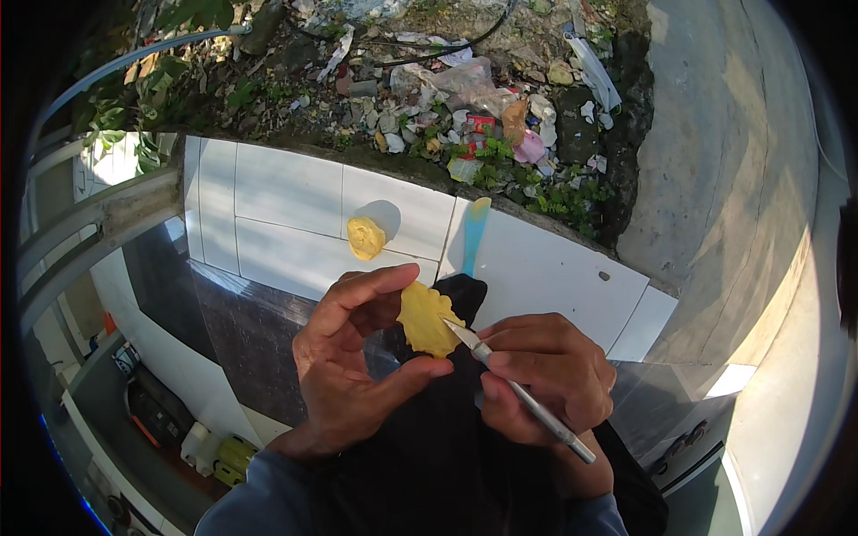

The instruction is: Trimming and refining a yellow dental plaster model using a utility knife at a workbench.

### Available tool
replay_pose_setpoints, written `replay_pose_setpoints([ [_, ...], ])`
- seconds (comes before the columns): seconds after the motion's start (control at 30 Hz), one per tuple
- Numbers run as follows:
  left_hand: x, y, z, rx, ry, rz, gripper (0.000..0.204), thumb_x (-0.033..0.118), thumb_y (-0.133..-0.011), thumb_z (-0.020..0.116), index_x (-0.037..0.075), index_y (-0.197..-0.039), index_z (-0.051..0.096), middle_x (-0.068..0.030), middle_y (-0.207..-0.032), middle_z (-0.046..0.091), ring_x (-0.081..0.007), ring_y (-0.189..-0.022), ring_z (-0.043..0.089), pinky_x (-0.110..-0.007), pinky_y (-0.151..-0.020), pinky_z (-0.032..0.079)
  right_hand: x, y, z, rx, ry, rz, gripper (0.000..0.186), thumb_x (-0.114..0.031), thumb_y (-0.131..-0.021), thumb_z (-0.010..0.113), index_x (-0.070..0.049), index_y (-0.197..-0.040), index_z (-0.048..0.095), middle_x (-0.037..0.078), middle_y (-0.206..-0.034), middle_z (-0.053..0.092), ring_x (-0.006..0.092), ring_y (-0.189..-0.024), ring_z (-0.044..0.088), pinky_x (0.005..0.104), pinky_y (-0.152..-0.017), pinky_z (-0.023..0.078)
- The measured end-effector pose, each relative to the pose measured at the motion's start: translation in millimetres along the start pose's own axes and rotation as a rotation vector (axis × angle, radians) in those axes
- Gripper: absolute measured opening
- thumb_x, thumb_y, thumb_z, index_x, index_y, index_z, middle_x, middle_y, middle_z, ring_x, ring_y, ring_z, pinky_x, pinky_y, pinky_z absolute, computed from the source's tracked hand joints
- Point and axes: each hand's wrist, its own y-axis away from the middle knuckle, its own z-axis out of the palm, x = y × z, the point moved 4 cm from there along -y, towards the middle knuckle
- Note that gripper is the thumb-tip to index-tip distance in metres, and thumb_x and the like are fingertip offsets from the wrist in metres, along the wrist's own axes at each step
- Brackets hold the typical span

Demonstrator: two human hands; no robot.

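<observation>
Pinches yellow piece [424, 320] in left hand [350, 368], grips craft knife [538, 409] in right hand [554, 375], and seemingly touches blade [461, 333] to surface!

Open tile [420, 211] leaves passage between yellow lump [365, 238] and blue spatula [474, 236].

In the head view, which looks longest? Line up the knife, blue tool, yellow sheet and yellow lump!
1. Knife: longest
2. Blue tool and yellow sheet: about alike, so not ranked; the sheet seems held nearer the camera
3. Yellow lump: smallest
</observation>
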Motion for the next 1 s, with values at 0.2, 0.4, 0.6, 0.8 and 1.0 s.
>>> replay_pose_setpoints([
  [0.2,-1.9,0.6,0.1,0.015,0.032,-0.062,0.07,-0.001,-0.07,0.079,-0.005,-0.13,0.044,-0.0123,-0.127,0.05,-0.0208,-0.11,0.058,-0.032,-0.097,0.047,68.9,35.0,-10.4,0.403,-0.438,0.47,0.013,-0.003,-0.084,0.066,0.0,-0.092,0.056,0.012,-0.082,0.067,0.0164,-0.072,0.066,0.0266,-0.067,0.053],
  [0.4,-9.4,-3.3,2.3,0.112,0.181,-0.118,0.071,0.001,-0.075,0.076,-0.006,-0.135,0.038,-0.0191,-0.126,0.053,-0.0269,-0.115,0.057,-0.037,-0.099,0.047,200.6,61.3,5.7,0.395,-0.523,0.823,0.012,-0.009,-0.089,0.064,0.001,-0.093,0.058,0.011,-0.084,0.067,0.0138,-0.073,0.065,0.023,-0.06,0.049],
  [0.6,-12.3,-7.4,1.5,0.15,0.15,-0.147,0.067,0.003,-0.078,0.074,-0.005,-0.134,0.038,-0.0205,-0.125,0.054,-0.0285,-0.117,0.055,-0.038,-0.1,0.045,228.7,68.1,20.4,0.359,-0.523,0.897,0.013,-0.008,-0.088,0.064,0.003,-0.093,0.06,0.011,-0.084,0.067,0.0154,-0.074,0.066,0.0242,-0.066,0.054],
  [0.8,-13.5,-10.2,0.8,0.153,0.166,-0.15,0.067,0.003,-0.079,0.073,-0.006,-0.135,0.037,-0.0214,-0.126,0.053,-0.0297,-0.119,0.054,-0.039,-0.102,0.044,229.2,67.1,23.3,0.308,-0.516,0.877,0.012,-0.005,-0.088,0.063,0.005,-0.093,0.06,0.012,-0.084,0.067,0.0158,-0.075,0.067,0.0256,-0.071,0.056],
  [1.0,-14.1,-12.3,2.1,0.141,0.175,-0.138,0.066,0.003,-0.079,0.072,-0.006,-0.135,0.037,-0.0218,-0.126,0.053,-0.0303,-0.119,0.053,-0.04,-0.103,0.043,229.9,67.0,23.9,0.306,-0.523,0.867,0.012,-0.005,-0.088,0.063,0.005,-0.093,0.06,0.012,-0.084,0.067,0.0156,-0.076,0.067,0.0252,-0.071,0.056],
])
